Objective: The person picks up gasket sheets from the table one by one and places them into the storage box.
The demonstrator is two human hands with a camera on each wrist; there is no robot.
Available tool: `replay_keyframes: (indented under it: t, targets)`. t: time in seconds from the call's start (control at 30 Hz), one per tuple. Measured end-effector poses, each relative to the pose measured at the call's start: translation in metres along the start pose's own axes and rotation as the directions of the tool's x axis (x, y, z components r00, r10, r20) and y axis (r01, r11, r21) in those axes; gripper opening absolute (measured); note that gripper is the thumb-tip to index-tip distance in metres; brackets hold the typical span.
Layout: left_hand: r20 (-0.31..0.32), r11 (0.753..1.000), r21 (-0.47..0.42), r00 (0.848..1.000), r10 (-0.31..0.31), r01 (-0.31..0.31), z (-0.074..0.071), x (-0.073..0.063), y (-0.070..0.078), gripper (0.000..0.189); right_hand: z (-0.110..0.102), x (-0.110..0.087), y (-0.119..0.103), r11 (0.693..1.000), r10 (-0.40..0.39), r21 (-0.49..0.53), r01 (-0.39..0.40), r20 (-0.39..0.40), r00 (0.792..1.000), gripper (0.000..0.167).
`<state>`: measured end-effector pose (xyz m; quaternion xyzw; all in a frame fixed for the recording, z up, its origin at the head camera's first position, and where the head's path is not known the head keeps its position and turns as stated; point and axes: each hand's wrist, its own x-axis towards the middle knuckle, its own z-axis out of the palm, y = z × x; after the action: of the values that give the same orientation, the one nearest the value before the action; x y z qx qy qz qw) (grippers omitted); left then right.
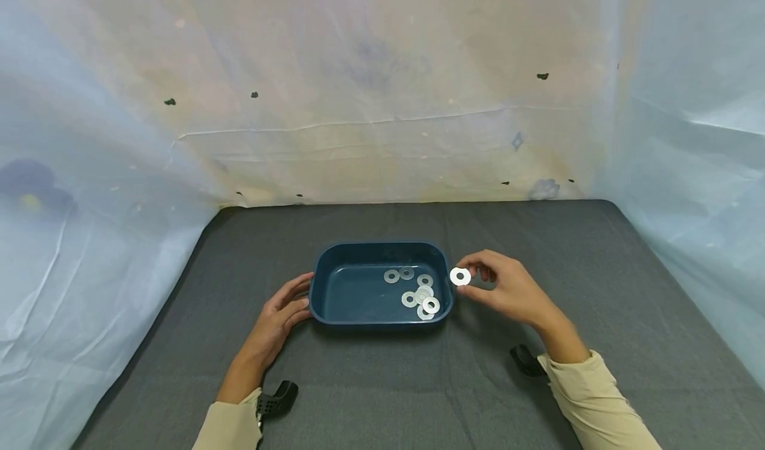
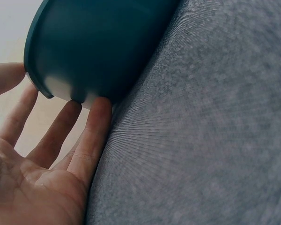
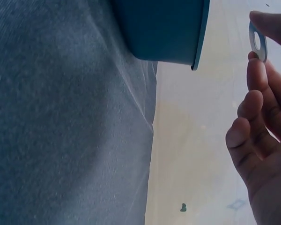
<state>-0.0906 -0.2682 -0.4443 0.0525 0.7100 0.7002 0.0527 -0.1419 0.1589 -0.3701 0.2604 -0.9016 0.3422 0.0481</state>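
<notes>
A dark blue rectangular tray [image 1: 358,294] sits on the cloth, with several flat metal washers [image 1: 437,306] lying toward its right end, some overlapping. Just beyond the tray's right rim, my right hand [image 1: 505,287] pinches one washer [image 1: 453,279] between thumb and index fingertip. In the right wrist view that washer [image 3: 264,49] is held on edge, its hole visible, while the other fingers curl loosely below. My left hand [image 1: 277,320] rests against the tray's left end. The left wrist view shows extended fingers [image 2: 91,136] touching the tray wall [image 2: 93,51], thumb at the rim.
Grey cloth [image 1: 370,397] covers the table around the tray. A pale patterned sheet [image 1: 382,105] hangs behind the table and along both sides. Black wrist mounts [image 1: 277,399] stick out near both sleeves.
</notes>
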Motion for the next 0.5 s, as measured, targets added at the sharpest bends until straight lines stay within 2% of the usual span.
replay_keyframes:
  t: [0.5]
  targets:
    - [-0.008, 1.0, 0.006, 1.0, -0.012, 0.012, 0.002, 0.0, 0.0, 0.053, 0.011, 0.009, -0.01, 0.997, -0.023, 0.068, 0.022, 0.021, 1.0, 0.033]
